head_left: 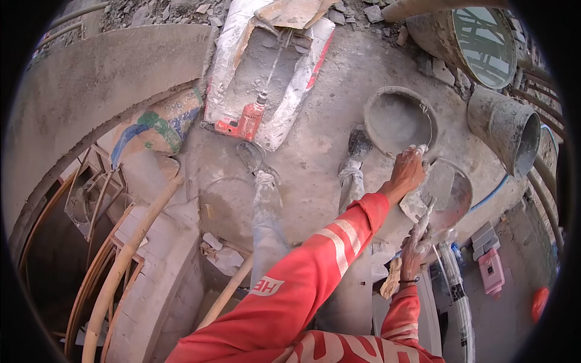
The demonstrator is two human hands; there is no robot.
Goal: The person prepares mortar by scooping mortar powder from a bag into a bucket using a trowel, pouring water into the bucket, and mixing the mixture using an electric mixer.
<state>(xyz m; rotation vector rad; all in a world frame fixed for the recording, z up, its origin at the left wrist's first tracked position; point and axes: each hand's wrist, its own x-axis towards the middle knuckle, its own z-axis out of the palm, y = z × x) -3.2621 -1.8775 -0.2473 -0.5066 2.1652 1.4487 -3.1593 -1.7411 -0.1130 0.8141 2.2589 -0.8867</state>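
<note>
A round, mortar-crusted pan (393, 121) with grey mix inside rests on the concrete. My left hand (409, 168), its fingers caked in mortar, is closed at the pan's near right rim, where a thin handle also runs. Below it lies a second round pan (461, 209), reddish inside with grey residue. Over that pan is a trowel (437, 184) with a broad grey blade. My right hand (416, 245) wraps around the trowel's handle; a dark band circles the wrist.
A torn cement bag (299, 103) lies ahead with a red tool (249, 121) on it. Two buckets, one holding water (484, 45) and one tipped over (505, 130), stand at right. An opening with wooden poles (130, 248) drops away at left. A pink case (491, 272) sits lower right.
</note>
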